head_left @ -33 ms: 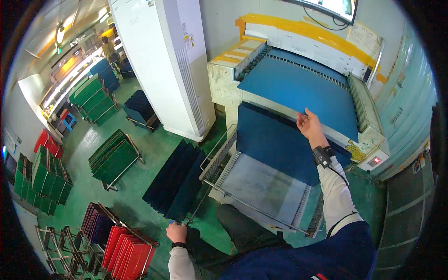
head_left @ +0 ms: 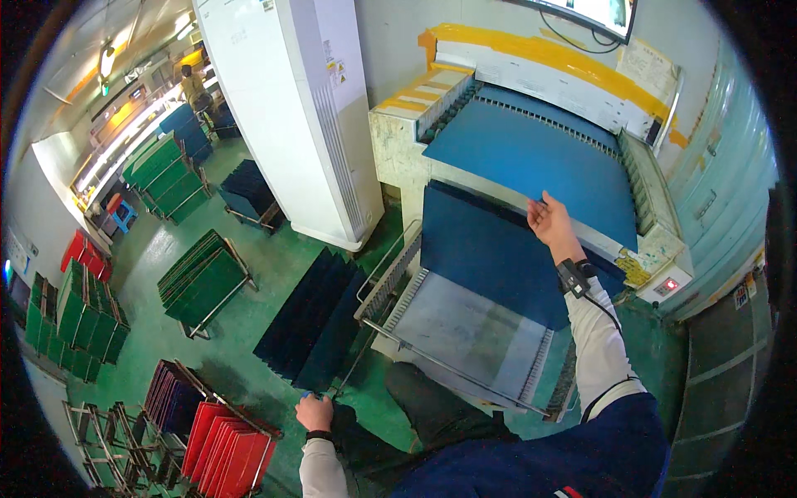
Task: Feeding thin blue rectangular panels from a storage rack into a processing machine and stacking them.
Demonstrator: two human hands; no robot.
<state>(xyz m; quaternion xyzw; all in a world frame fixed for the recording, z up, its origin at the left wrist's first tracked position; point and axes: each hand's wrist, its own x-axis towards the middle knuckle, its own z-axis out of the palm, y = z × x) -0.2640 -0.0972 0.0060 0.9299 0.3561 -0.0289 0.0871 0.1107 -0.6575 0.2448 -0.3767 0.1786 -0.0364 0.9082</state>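
Observation:
My right hand is raised over the front edge of the machine, its fingers loosely bent and apart, with nothing visible in it. Beyond it a flat blue panel lies on the machine's roller bed. Below the hand, a dark blue panel leans in a metal rack with slotted sides. My left hand is low beside my leg, its fingers curled in. A small blue bit shows at its fingertips; what it is cannot be made out. Close to that hand stand several dark blue panels.
A tall white cabinet-like unit stands left of the machine. Racks of green panels and red panels occupy the left floor. Empty metal racks sit at lower left. Far off, a person stands by a lit bench.

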